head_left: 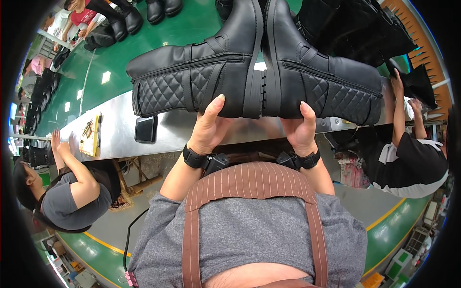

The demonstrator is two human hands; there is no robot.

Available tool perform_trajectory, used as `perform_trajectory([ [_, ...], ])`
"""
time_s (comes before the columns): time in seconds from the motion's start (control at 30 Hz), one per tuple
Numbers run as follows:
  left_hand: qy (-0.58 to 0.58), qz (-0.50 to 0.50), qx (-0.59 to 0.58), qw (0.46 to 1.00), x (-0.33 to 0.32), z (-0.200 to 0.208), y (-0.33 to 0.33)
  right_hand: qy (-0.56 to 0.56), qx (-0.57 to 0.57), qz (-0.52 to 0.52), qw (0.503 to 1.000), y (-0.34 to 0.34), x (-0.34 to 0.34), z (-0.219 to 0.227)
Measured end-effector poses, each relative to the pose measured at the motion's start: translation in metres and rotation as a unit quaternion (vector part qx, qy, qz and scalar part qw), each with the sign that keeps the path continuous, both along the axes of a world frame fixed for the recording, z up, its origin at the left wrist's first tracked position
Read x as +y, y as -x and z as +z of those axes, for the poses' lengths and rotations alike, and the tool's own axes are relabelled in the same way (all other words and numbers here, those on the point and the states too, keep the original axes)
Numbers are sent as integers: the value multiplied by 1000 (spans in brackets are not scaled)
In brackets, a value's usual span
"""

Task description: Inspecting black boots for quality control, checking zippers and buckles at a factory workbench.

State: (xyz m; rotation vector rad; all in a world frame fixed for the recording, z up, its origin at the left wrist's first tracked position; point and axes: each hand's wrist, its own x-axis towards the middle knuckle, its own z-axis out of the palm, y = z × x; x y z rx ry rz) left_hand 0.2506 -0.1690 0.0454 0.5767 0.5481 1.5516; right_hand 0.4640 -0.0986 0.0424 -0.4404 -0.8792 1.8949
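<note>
Two tall black boots with quilted panels and side zippers lie sideways above the steel table edge, soles facing each other and nearly touching. My left hand (207, 128) grips the left boot (201, 72) near its heel, thumb on the outer side and fingers hidden beneath. The right boot (331, 81) is held the same way by my right hand (301, 130). The shafts point outward to either side, and the toes point away from me. Both zippers look closed.
A steel ledge (115, 126) borders a green work surface (108, 72). On the ledge lie a black phone (146, 129) and a yellow clipboard (91, 136). More black boots (355, 29) stand at the far right. Co-workers sit at left (72, 192) and right (408, 163).
</note>
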Motion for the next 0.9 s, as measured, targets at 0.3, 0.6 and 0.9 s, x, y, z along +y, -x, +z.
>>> perform_trajectory([
  [0.3, 3, -9, 8, 1000, -4, -16, 12, -9, 40, 30, 999, -11, 6, -20],
  [0.6, -30, 39, 187, 981, -20, -13, 43, -211, -162, -81, 961, -35, 7, -8],
  [0.9, 90, 50, 365, 925, 2, -53, 29, -384, -539, -121, 740, 39, 8, 32],
])
